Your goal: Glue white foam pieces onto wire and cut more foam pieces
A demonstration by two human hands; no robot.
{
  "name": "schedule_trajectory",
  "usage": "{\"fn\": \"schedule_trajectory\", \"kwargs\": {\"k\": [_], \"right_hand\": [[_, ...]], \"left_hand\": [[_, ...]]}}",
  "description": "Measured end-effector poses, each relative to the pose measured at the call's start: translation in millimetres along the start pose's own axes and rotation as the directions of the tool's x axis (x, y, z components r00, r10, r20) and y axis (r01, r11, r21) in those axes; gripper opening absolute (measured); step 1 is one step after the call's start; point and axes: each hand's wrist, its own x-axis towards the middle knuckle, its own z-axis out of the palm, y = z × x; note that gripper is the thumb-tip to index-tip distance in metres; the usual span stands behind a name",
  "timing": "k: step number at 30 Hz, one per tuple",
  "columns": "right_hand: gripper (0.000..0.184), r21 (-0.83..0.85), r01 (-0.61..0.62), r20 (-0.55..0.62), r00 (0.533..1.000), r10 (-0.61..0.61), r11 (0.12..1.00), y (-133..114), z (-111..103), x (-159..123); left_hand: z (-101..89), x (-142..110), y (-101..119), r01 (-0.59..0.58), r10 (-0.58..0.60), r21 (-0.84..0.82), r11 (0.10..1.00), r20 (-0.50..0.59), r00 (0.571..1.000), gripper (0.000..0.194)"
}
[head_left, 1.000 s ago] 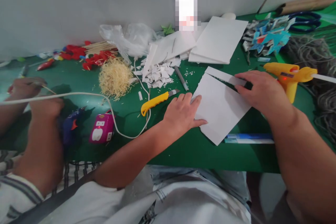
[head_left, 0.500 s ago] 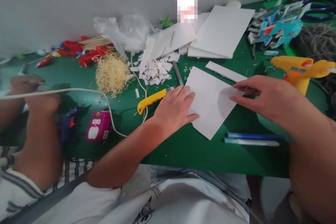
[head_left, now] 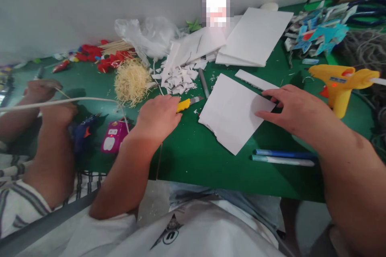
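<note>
My left hand point(head_left: 158, 117) is closed over the handle of a yellow utility knife point(head_left: 183, 105), whose blade points right; most of the handle is hidden under the fingers. A white foam board piece point(head_left: 237, 108) with one ragged edge lies flat on the green table. At its right corner, my right hand point(head_left: 276, 104) has thumb and fingers apart, the thumb tip over the board. Just behind the board are a narrow white strip point(head_left: 255, 80) and a grey stick-like piece point(head_left: 204, 83).
White scraps point(head_left: 181, 78), pale shredded straw point(head_left: 132, 82) and white boards point(head_left: 256, 36) lie farther back. A yellow glue gun point(head_left: 339, 84) stands right; two pens point(head_left: 283, 160) lie in front. At left are a purple power socket point(head_left: 113, 138), a white cable and a co-worker's hands point(head_left: 58, 106).
My left hand has left the foam board, moved left and closed over the utility knife's handle. The board has turned slightly, while my right hand has stayed near its corner.
</note>
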Motion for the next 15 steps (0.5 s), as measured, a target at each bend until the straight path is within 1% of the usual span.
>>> {"fn": "schedule_trajectory", "kwargs": {"k": [2, 4, 7, 9, 11, 13, 15], "right_hand": [[0.066, 0.008, -0.020, -0.010, 1.000, 0.020, 1.000, -3, 2, -1], [0.063, 0.021, -0.042, -0.023, 0.999, 0.043, 0.999, -5, 3, 0], [0.059, 0.035, -0.044, -0.024, 0.999, 0.045, 0.998, -6, 1, 1], [0.061, 0.033, -0.042, 0.014, 0.999, 0.042, 0.999, -4, -2, 2], [0.065, 0.045, -0.034, 0.084, 0.996, 0.030, 0.998, -1, -7, 3], [0.067, 0.074, -0.018, 0.136, 0.991, 0.008, 0.997, 2, -11, 2], [0.067, 0.103, -0.005, 0.148, 0.989, -0.011, 0.995, 4, -13, 1]], "left_hand": [[6.5, -2, 2, -0.011, 0.011, 0.002, 1.000, 0.001, 1.000, 0.031], [11.6, -3, 4, -0.018, 0.017, -0.011, 1.000, -0.026, 1.000, 0.034], [13.4, -5, 4, 0.005, -0.007, -0.044, 0.999, -0.039, 0.999, 0.033], [11.0, -7, 2, 0.064, -0.067, -0.084, 0.994, -0.027, 0.997, 0.029], [7.1, -12, 0, 0.148, -0.155, -0.152, 0.977, -0.037, 0.987, 0.029], [2.7, -18, 2, 0.203, -0.229, -0.239, 0.949, -0.083, 0.970, 0.034], [-1.5, -25, 8, 0.200, -0.258, -0.328, 0.923, -0.143, 0.956, 0.041]]}}
